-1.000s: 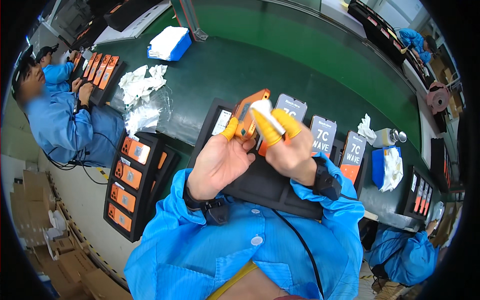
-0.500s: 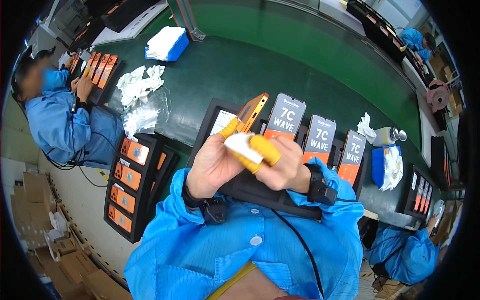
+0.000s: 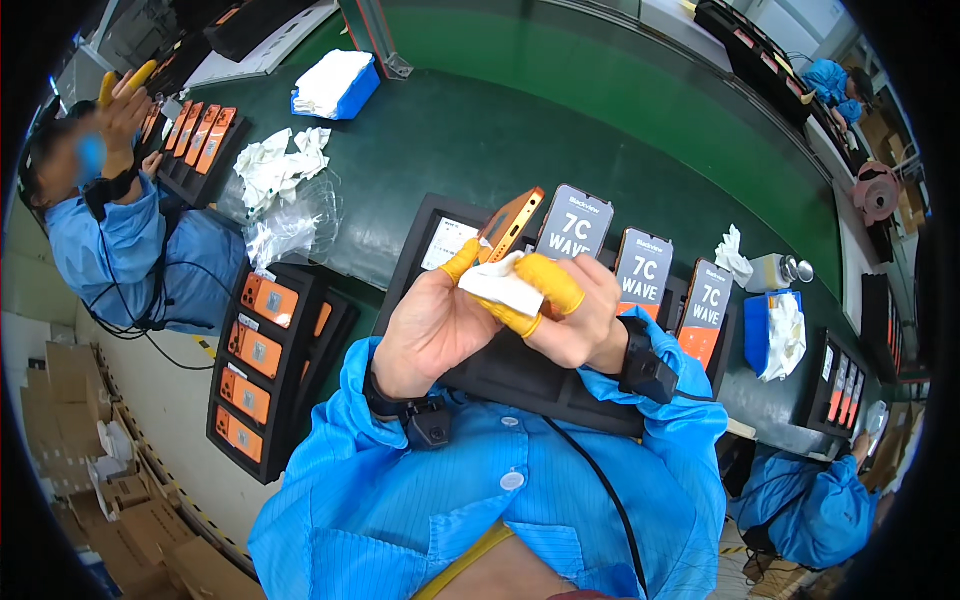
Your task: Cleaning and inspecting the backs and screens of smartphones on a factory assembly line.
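Observation:
My left hand [image 3: 437, 328], with yellow finger cots, grips an orange-edged smartphone [image 3: 515, 222] that stands tilted above the tray. My right hand [image 3: 585, 318], also in yellow finger cots, pinches a folded white wiping cloth [image 3: 503, 286] against the lower end of the phone. The phone's lower part is hidden behind the cloth and fingers. Under both hands lies a black foam tray [image 3: 510, 378]. Three phones with grey and orange printed front films stand in it, the middle one [image 3: 640, 272] just right of my right hand.
A blue box of white cloths [image 3: 368, 92] stands at the back left, with crumpled cloths [image 3: 280, 165] nearer. Another blue box [image 3: 757, 335] and a dispenser bottle [image 3: 768, 272] are at right. A tray of orange phones [image 3: 250, 372] is at left. A co-worker [image 3: 120, 240] sits beyond it.
My hands have shifted slightly right with the phone, and the cloth has turned and moved along the phone's lower end. The co-worker at left has raised a hand.

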`<action>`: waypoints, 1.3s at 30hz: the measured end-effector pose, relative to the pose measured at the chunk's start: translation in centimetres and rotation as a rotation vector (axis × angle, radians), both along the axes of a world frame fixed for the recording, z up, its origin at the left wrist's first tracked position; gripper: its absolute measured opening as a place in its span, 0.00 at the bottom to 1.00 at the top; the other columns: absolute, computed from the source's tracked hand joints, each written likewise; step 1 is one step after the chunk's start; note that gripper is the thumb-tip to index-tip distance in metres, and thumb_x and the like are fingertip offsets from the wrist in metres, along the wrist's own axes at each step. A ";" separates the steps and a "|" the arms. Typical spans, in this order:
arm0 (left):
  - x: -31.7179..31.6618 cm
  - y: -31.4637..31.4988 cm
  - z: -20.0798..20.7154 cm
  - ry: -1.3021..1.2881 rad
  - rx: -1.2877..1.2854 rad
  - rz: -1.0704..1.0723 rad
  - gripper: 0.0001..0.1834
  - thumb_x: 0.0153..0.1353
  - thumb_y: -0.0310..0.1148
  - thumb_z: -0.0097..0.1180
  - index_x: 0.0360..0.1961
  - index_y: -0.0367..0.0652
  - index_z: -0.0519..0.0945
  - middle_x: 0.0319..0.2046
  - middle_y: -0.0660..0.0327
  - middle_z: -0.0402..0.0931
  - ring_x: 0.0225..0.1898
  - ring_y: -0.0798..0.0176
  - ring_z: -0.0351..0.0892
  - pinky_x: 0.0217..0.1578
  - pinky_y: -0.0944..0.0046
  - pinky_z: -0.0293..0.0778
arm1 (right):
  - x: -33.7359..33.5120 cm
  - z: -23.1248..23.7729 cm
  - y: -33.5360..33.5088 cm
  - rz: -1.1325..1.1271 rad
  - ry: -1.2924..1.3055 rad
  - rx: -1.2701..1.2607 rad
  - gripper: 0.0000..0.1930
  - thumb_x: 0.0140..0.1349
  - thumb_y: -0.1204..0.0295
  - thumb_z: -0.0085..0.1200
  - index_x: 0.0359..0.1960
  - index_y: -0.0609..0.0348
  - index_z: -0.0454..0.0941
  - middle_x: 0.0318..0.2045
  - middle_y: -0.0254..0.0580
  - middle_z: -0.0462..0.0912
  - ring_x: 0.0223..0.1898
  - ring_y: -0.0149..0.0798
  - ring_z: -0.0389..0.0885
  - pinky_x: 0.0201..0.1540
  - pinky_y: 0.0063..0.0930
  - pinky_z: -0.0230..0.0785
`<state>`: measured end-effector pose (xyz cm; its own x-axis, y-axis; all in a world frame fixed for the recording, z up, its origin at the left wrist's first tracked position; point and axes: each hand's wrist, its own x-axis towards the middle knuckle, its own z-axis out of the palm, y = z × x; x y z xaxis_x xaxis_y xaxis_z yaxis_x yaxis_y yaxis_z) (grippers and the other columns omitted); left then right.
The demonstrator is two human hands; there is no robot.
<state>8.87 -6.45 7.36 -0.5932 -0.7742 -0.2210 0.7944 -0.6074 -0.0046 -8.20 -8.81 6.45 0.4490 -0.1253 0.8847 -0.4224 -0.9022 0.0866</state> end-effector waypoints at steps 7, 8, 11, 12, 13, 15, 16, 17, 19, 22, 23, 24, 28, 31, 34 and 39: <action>0.2 0.0 -1.0 -0.301 -0.008 0.010 0.13 0.69 0.37 0.39 0.42 0.47 0.76 0.31 0.66 0.74 0.27 0.66 0.65 0.32 0.64 0.61 | -1.4 0.6 -1.8 -0.350 -0.141 0.140 0.27 0.32 0.80 0.55 0.42 0.53 0.84 0.37 0.48 0.80 0.25 0.40 0.76 0.23 0.27 0.68; 0.3 0.1 -1.0 -0.283 -0.006 0.005 0.13 0.69 0.37 0.39 0.42 0.47 0.76 0.31 0.66 0.74 0.27 0.66 0.65 0.32 0.64 0.61 | -1.5 0.7 -2.1 -0.350 -0.160 0.146 0.27 0.32 0.81 0.55 0.41 0.56 0.84 0.37 0.50 0.79 0.26 0.42 0.78 0.27 0.29 0.72; 0.4 0.4 -0.3 -0.272 -0.012 0.005 0.12 0.69 0.37 0.39 0.43 0.47 0.75 0.32 0.66 0.74 0.27 0.66 0.65 0.33 0.64 0.61 | -1.7 1.1 -2.0 -0.347 -0.174 0.172 0.26 0.30 0.82 0.55 0.40 0.59 0.84 0.37 0.51 0.79 0.28 0.43 0.79 0.28 0.30 0.74; 0.5 0.3 -0.1 -0.281 -0.010 0.014 0.12 0.69 0.37 0.39 0.44 0.47 0.75 0.32 0.66 0.74 0.27 0.66 0.64 0.33 0.64 0.61 | -1.5 1.5 -1.6 -0.344 -0.183 0.200 0.26 0.29 0.82 0.56 0.39 0.58 0.84 0.36 0.49 0.80 0.28 0.43 0.78 0.27 0.28 0.73; 0.7 0.2 -0.6 -0.283 -0.010 0.017 0.12 0.69 0.37 0.39 0.44 0.47 0.75 0.32 0.66 0.74 0.27 0.66 0.64 0.33 0.64 0.61 | -1.3 1.4 -1.5 -0.342 -0.185 0.200 0.26 0.29 0.82 0.56 0.39 0.58 0.84 0.36 0.49 0.80 0.28 0.43 0.78 0.27 0.28 0.73; 1.1 -0.3 -1.5 -0.173 -0.142 -0.027 0.13 0.69 0.37 0.41 0.48 0.47 0.74 0.38 0.66 0.75 0.33 0.65 0.70 0.37 0.64 0.64 | -1.1 1.4 -1.3 -0.246 -0.151 0.148 0.25 0.29 0.81 0.56 0.38 0.57 0.84 0.37 0.48 0.80 0.27 0.42 0.79 0.26 0.26 0.72; 0.9 -0.4 -1.2 -0.171 -0.152 -0.042 0.13 0.69 0.37 0.41 0.48 0.47 0.74 0.38 0.66 0.75 0.33 0.65 0.70 0.37 0.64 0.64 | -1.2 0.7 -0.9 -0.179 -0.109 0.194 0.25 0.30 0.79 0.56 0.38 0.55 0.84 0.38 0.47 0.81 0.27 0.40 0.79 0.25 0.26 0.71; 0.7 -0.3 -0.8 -0.276 -0.036 0.012 0.14 0.69 0.37 0.41 0.50 0.46 0.72 0.42 0.64 0.75 0.40 0.63 0.72 0.42 0.61 0.67 | -1.1 0.2 -0.8 -0.033 -0.103 0.189 0.24 0.31 0.75 0.56 0.39 0.55 0.84 0.39 0.49 0.81 0.28 0.39 0.80 0.25 0.27 0.72; 0.2 -0.5 -1.4 -0.203 -0.130 0.035 0.18 0.69 0.36 0.41 0.57 0.41 0.68 0.53 0.56 0.71 0.56 0.58 0.70 0.57 0.54 0.66 | -0.5 0.5 -0.1 0.027 -0.042 0.030 0.20 0.33 0.71 0.56 0.35 0.55 0.84 0.37 0.45 0.81 0.30 0.39 0.79 0.26 0.28 0.70; 0.2 -0.1 -0.4 -0.274 -0.204 0.040 0.21 0.69 0.34 0.37 0.60 0.37 0.64 0.57 0.51 0.68 0.59 0.54 0.67 0.60 0.52 0.63 | -1.2 0.5 -0.3 -0.047 -0.058 -0.053 0.18 0.40 0.69 0.54 0.38 0.56 0.82 0.31 0.37 0.79 0.29 0.34 0.75 0.26 0.28 0.64; 1.5 -0.1 -1.5 -0.410 -0.160 0.094 0.21 0.69 0.36 0.37 0.60 0.40 0.65 0.58 0.52 0.67 0.60 0.55 0.65 0.59 0.52 0.65 | -1.1 0.4 -0.8 -0.081 -0.117 -0.058 0.19 0.44 0.68 0.53 0.41 0.56 0.81 0.30 0.36 0.78 0.29 0.34 0.74 0.27 0.28 0.63; 3.6 -0.1 -2.0 -0.419 -0.392 0.088 0.21 0.70 0.37 0.38 0.61 0.42 0.65 0.59 0.54 0.66 0.58 0.55 0.68 0.57 0.53 0.67 | -0.9 0.6 -1.3 -0.106 -0.129 -0.028 0.20 0.48 0.68 0.53 0.45 0.57 0.79 0.32 0.37 0.77 0.29 0.34 0.74 0.28 0.28 0.63; 6.0 0.2 0.8 -1.632 -0.624 0.350 0.23 0.63 0.31 0.55 0.57 0.38 0.66 0.48 0.49 0.74 0.45 0.54 0.77 0.45 0.52 0.79 | 0.2 -0.2 -2.8 -0.119 -0.149 0.120 0.21 0.45 0.71 0.54 0.46 0.55 0.78 0.32 0.38 0.74 0.30 0.40 0.75 0.30 0.34 0.64; 5.8 -1.7 -0.5 -2.569 -1.273 0.442 0.18 0.63 0.38 0.55 0.47 0.37 0.69 0.41 0.41 0.76 0.37 0.46 0.80 0.29 0.51 0.77 | -0.4 -0.4 -2.5 -0.071 -0.112 0.165 0.13 0.40 0.72 0.57 0.32 0.58 0.79 0.26 0.41 0.73 0.27 0.42 0.75 0.26 0.35 0.62; 1.6 -2.5 0.5 -2.545 -1.171 0.175 0.24 0.61 0.51 0.53 0.44 0.40 0.70 0.26 0.39 0.78 0.30 0.35 0.79 0.28 0.45 0.74 | -0.1 -0.4 -2.4 -0.096 -0.184 0.153 0.10 0.37 0.71 0.60 0.24 0.60 0.76 0.24 0.42 0.73 0.26 0.43 0.75 0.25 0.36 0.62; 2.0 -4.1 -3.5 -2.638 -1.299 0.023 0.33 0.54 0.59 0.58 0.46 0.42 0.67 0.25 0.41 0.78 0.27 0.38 0.79 0.25 0.46 0.74 | -0.5 0.0 -2.6 -0.075 -0.169 0.147 0.10 0.38 0.71 0.61 0.22 0.60 0.76 0.25 0.43 0.73 0.27 0.43 0.75 0.26 0.35 0.63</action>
<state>10.85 -10.57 3.88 -0.2129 -0.9578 0.1933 -0.9463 0.2514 0.2035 -8.70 -11.38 6.49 0.2802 -0.2854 0.9165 -0.4861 -0.8655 -0.1209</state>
